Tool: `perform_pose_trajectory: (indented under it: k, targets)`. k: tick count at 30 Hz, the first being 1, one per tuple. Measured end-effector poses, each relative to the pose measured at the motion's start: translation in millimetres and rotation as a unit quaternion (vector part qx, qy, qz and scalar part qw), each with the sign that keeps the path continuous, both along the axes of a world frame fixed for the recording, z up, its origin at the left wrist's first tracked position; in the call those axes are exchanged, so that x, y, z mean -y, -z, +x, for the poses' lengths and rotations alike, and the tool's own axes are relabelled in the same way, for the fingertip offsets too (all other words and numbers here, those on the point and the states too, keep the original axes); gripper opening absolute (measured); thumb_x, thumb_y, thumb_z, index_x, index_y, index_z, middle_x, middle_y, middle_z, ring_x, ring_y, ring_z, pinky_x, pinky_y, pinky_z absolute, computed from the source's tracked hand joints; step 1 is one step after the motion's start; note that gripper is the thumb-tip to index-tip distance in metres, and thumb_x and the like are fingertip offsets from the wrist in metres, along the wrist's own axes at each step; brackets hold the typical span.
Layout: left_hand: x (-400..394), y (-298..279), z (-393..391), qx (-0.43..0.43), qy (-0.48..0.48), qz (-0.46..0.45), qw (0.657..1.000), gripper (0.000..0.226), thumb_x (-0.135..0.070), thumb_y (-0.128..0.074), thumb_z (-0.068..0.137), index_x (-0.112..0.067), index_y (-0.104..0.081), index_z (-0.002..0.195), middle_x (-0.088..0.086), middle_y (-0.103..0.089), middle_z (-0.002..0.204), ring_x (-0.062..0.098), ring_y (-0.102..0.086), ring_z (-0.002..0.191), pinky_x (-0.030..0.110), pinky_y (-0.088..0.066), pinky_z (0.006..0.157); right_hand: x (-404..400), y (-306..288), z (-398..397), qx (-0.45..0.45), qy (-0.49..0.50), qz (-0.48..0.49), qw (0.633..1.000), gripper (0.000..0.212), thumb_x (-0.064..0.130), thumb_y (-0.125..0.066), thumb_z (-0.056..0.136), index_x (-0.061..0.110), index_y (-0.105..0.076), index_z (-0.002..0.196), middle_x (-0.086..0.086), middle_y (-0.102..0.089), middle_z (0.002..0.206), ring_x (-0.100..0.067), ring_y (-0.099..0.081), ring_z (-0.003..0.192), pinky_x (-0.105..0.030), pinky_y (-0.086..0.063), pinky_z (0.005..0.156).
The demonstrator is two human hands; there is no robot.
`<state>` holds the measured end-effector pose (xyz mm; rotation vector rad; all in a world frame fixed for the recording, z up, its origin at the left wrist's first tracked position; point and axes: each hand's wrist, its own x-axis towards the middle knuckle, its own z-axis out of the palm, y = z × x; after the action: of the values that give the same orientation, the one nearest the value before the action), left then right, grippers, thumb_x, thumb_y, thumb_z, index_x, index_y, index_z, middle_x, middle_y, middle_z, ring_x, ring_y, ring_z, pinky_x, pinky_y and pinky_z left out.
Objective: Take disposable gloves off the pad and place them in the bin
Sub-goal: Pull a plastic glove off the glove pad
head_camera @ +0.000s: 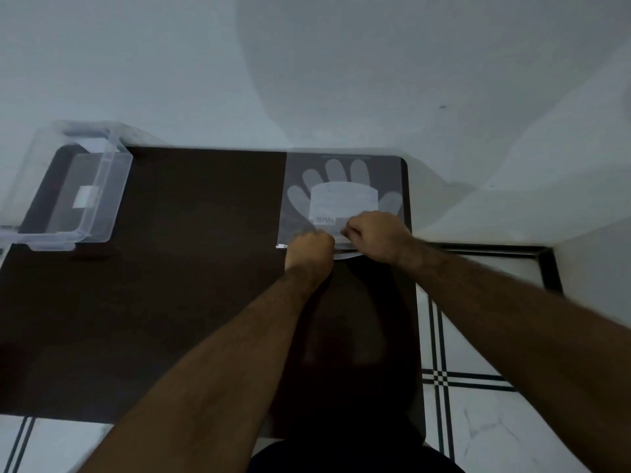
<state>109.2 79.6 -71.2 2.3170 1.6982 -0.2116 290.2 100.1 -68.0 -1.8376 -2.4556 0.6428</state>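
On dark table [170,302], both hands [309,249] pinch glove pad [341,196].

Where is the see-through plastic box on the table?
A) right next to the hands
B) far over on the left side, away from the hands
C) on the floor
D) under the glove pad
B: the clear bin sits at the table's far left corner, while both the left hand and the right hand are at the glove pad on the right side.
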Motion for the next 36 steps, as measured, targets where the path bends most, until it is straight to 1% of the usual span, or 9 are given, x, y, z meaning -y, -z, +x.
perform_pose_trajectory:
  k: [3,6,8,11,16,20,24,31,36]
  targets:
    - [2.6,3.3,-3.1,-0.001,0.038,0.033,0.999,0.018,-0.016,-0.06,0.102,-0.015,-0.077,0.108,0.007,-0.074,0.11,0.026,-0.067,0.102,0.04,-0.056,0.092,-8.7,-3.1,-8.2,0.017,0.018,0.021,0.999,0.05,0.054,-0.034,0.108,0.021,-0.069,0.12,-0.007,-0.07,0.118,-0.026,-0.062,0.105,-0.052,-0.054,0.095]
    - [5.2,3.0,-7.4,0.006,0.074,0.041,0.996,0.019,-0.015,-0.06,0.1,-0.014,-0.076,0.109,0.007,-0.073,0.11,0.026,-0.066,0.105,0.041,-0.052,0.098,-19.7,-4.1,-19.7,0.085,0.03,-0.075,0.993,0.061,0.061,-0.023,0.107,0.028,-0.047,0.152,-0.01,-0.045,0.159,-0.037,-0.043,0.143,-0.063,-0.037,0.114]
    - [7.9,2.3,-10.8,0.012,0.103,0.038,0.994,0.021,-0.014,-0.058,0.098,-0.012,-0.076,0.11,0.007,-0.073,0.11,0.027,-0.065,0.106,0.041,-0.05,0.099,-23.5,-1.7,-23.8,0.104,0.037,-0.114,0.987,0.064,0.065,-0.017,0.106,0.033,-0.038,0.158,-0.009,-0.033,0.168,-0.04,-0.033,0.15,-0.068,-0.028,0.118]
    - [13.0,-0.7,-15.8,0.023,0.135,0.039,0.99,0.021,-0.011,-0.057,0.096,-0.01,-0.076,0.107,0.008,-0.073,0.108,0.028,-0.064,0.103,0.04,-0.048,0.096,-26.3,0.6,-25.5,0.094,0.058,-0.14,0.984,0.07,0.069,-0.015,0.103,0.035,-0.037,0.159,-0.007,-0.03,0.171,-0.043,-0.036,0.149,-0.068,-0.029,0.116]
    - [31.3,0.3,-31.1,0.05,0.176,0.043,0.982,0.012,-0.009,-0.066,0.091,-0.007,-0.077,0.095,0.012,-0.075,0.096,0.033,-0.068,0.091,0.044,-0.052,0.088,-31.7,7.1,-22.8,0.083,0.074,-0.145,0.983,0.084,0.075,-0.009,0.091,0.032,-0.044,0.155,-0.008,-0.042,0.163,-0.04,-0.048,0.139,-0.064,-0.037,0.113]
    - [60.0,1.1,-50.4,0.085,0.186,0.057,0.977,0.002,-0.008,-0.076,0.083,-0.008,-0.077,0.082,0.011,-0.075,0.083,0.032,-0.069,0.078,0.043,-0.057,0.078,-29.4,3.5,-24.4,0.081,0.049,-0.112,0.989,0.056,0.055,-0.031,0.107,0.021,-0.056,0.144,-0.015,-0.053,0.149,-0.038,-0.056,0.126,-0.052,-0.046,0.11]
    - [89.8,-3.9,-65.7,0.112,0.197,0.062,0.972,0.013,-0.002,-0.083,0.067,-0.009,-0.072,0.069,0.009,-0.068,0.069,0.032,-0.063,0.061,0.037,-0.053,0.062,-26.6,2.0,-26.7,0.075,0.029,-0.086,0.993,0.045,0.045,-0.044,0.108,0.016,-0.059,0.138,-0.017,-0.056,0.143,-0.039,-0.058,0.121,-0.05,-0.049,0.105]
    - [142.4,-0.4,-99.5,0.135,0.234,0.048,0.962,0.012,-0.005,-0.081,0.067,-0.01,-0.076,0.077,0.006,-0.07,0.074,0.029,-0.066,0.065,0.037,-0.056,0.07,-25.2,4.9,-35.1,0.094,0.06,-0.076,0.991,0.055,0.049,-0.049,0.104,0.016,-0.05,0.148,-0.018,-0.05,0.151,-0.044,-0.054,0.128,-0.059,-0.047,0.11]
    - [176.0,-1.6,-129.3,0.138,0.264,0.019,0.954,0.013,-0.019,-0.089,0.073,-0.017,-0.078,0.079,0.0,-0.072,0.077,0.021,-0.067,0.069,0.035,-0.059,0.073,-7.7,4.4,-51.3,0.124,0.089,-0.047,0.987,0.052,0.045,-0.051,0.105,0.017,-0.049,0.148,-0.017,-0.045,0.154,-0.042,-0.045,0.139,-0.064,-0.04,0.115]
